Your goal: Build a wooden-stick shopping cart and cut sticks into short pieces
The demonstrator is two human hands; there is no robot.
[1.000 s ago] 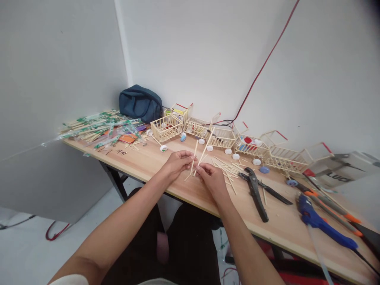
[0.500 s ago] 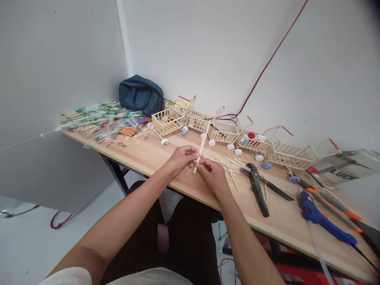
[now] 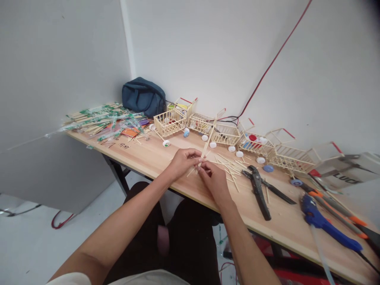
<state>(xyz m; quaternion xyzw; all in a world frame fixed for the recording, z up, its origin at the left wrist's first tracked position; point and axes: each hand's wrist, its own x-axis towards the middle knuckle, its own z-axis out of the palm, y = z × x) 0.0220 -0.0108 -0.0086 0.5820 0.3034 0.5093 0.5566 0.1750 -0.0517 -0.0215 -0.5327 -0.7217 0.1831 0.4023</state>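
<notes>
A pair of pale wooden chopsticks (image 3: 208, 140) stands slanted above the table, tops leaning away from me. My left hand (image 3: 187, 160) pinches them low down between thumb and fingers. Just below and to the right, my right hand (image 3: 212, 174) has its fingers closed around their lower end, which is mostly hidden. Short cut wooden sticks (image 3: 230, 166) lie scattered on the table right behind my right hand. Black-handled cutters (image 3: 259, 192) rest spread apart to the right of it.
Several small stick-built carts (image 3: 170, 123) with bottle-cap wheels line the wall. Wrapped chopsticks (image 3: 97, 118) are piled at the left, beside a blue bag (image 3: 144, 96). A blue glue gun (image 3: 326, 223) and orange-and-grey-handled pliers (image 3: 335, 209) lie at the right. The table's front edge (image 3: 142, 168) is close.
The chopsticks have moved up a little in my hands. My right fingers now cover the lower end that showed before. The whole view has shifted slightly.
</notes>
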